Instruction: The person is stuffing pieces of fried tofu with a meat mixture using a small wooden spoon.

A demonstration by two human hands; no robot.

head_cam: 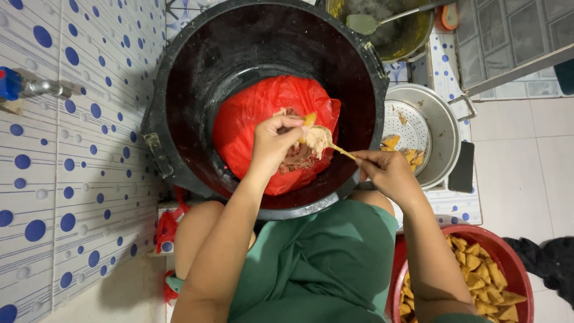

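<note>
Golden and triangular, a small tofu puff (309,119) is pinched at the fingertips of the left hand (273,141), which is curled around it over the middle of the big black tub (179,90). Just right of that hand, the right hand (385,170) grips the handle of a spoon (323,141) between thumb and fingers; the spoon's bowl is heaped with pale paste and touches the puff. Under both hands a red plastic bag (251,113) lies open inside the tub, holding a brownish minced filling (296,158).

To the right of the tub stands a metal strainer pot (445,128) with a few puffs lying on its holed insert. Farther off, at the top, a dark wok (406,36) holds a ladle. Near the right, by the person's knee, a red basin (508,251) is piled with more golden puffs. On the left runs a white tiled wall with blue dots (72,179), with a tap (27,87) jutting out. The person wears green shorts (323,263).
</note>
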